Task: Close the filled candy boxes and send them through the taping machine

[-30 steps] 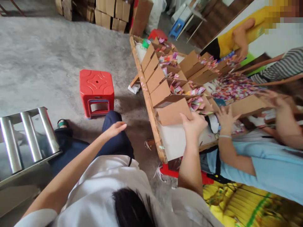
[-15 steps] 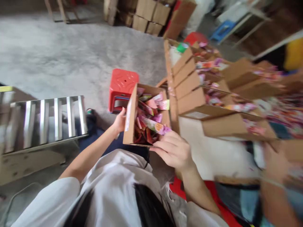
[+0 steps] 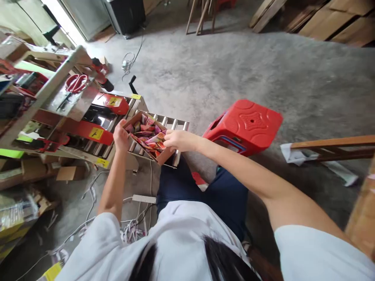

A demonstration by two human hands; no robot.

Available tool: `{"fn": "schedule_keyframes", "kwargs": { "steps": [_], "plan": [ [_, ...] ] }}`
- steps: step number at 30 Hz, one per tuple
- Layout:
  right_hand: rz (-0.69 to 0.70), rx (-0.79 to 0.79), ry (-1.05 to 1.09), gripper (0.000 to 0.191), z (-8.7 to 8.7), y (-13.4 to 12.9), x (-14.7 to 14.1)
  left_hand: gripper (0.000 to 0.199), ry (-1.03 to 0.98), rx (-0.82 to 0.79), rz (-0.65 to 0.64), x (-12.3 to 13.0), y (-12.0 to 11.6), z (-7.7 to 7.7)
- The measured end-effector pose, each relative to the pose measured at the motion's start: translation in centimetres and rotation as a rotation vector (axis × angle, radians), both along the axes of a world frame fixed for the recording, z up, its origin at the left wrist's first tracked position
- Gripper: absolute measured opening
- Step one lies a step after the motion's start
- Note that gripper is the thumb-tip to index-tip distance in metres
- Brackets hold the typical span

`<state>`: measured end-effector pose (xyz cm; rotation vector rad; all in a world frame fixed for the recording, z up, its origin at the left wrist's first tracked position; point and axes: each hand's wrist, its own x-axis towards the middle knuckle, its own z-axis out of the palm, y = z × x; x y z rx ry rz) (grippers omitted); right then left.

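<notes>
An open cardboard box [image 3: 165, 157] of small pink and red packets [image 3: 146, 134] is tilted over the end of the roller conveyor [image 3: 174, 125]. My left hand [image 3: 120, 136] is closed on the box's left end. At the opposite end my right hand [image 3: 181, 140] grips the box edge, its fingertips against the nearest packets. Whether the underside of the box rests on the rollers is hidden.
A red-sided machine [image 3: 98, 133] spans the conveyor on the left, with red-handled scissors [image 3: 76, 83] on top. A red plastic stool [image 3: 252, 125] stands to the right. Cables and a power strip [image 3: 144, 199] lie on the floor below.
The view has swung left, from the table of packed boxes to the conveyor. Both hands have carried the box from beside the table to the conveyor's end.
</notes>
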<state>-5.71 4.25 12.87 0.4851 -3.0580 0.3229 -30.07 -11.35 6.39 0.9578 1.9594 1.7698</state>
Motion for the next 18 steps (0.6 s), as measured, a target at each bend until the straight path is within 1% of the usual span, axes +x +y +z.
{"fn": "schedule_keyframes", "kwargs": {
  "steps": [2, 3, 4, 6, 7, 8, 10, 11, 13, 14, 16, 17, 18],
  "plan": [
    [-0.078, -0.048, 0.102, 0.011, -0.5, -0.8, -0.2, 0.066, 0.008, 0.095, 0.03, -1.6, -1.0, 0.2],
    [-0.151, -0.096, 0.177, 0.015, -0.6, -1.5, 0.0, 0.06, 0.013, 0.13, 0.02, -2.0, -1.3, 0.2],
    [-0.233, -0.152, 0.245, 0.026, -0.7, -2.5, 0.2, 0.055, 0.022, 0.147, -0.001, -2.3, -1.6, 0.3],
    [-0.377, -0.242, 0.311, 0.049, -0.6, -4.6, 0.0, 0.048, 0.039, 0.133, -0.037, -2.2, -2.2, 0.4],
    [-0.43, -0.255, 0.301, 0.052, -0.5, -5.6, -0.5, 0.045, 0.043, 0.114, -0.046, -2.1, -2.5, 0.5],
    [-0.469, -0.243, 0.265, 0.048, -0.3, -6.5, -1.3, 0.043, 0.047, 0.093, -0.05, -2.0, -2.8, 0.8],
    [-0.492, -0.159, 0.145, 0.038, -0.1, -7.6, -3.2, 0.042, 0.057, 0.024, -0.081, -1.9, -3.3, 1.7],
    [-0.479, -0.1, 0.077, 0.037, 0.0, -7.8, -4.2, 0.042, 0.061, -0.022, -0.118, -1.9, -3.5, 2.3],
    [-0.402, 0.006, -0.044, 0.038, 0.0, -7.7, -5.9, 0.044, 0.071, -0.131, -0.238, -2.2, -3.4, 3.7],
    [-0.361, 0.036, -0.085, 0.036, -0.2, -7.5, -6.6, 0.044, 0.087, -0.191, -0.303, -2.4, -3.1, 4.3],
    [-0.331, 0.028, -0.091, 0.032, -0.9, -7.0, -7.4, 0.041, 0.143, -0.302, -0.383, -2.8, -2.1, 5.0],
    [-0.346, 0.001, -0.053, 0.031, -1.5, -6.8, -7.6, 0.039, 0.19, -0.349, -0.385, -2.9, -1.4, 5.0],
    [-0.382, -0.027, 0.002, 0.032, -2.2, -6.6, -7.8, 0.037, 0.254, -0.384, -0.354, -2.9, -0.6, 4.7]
  ]
}}
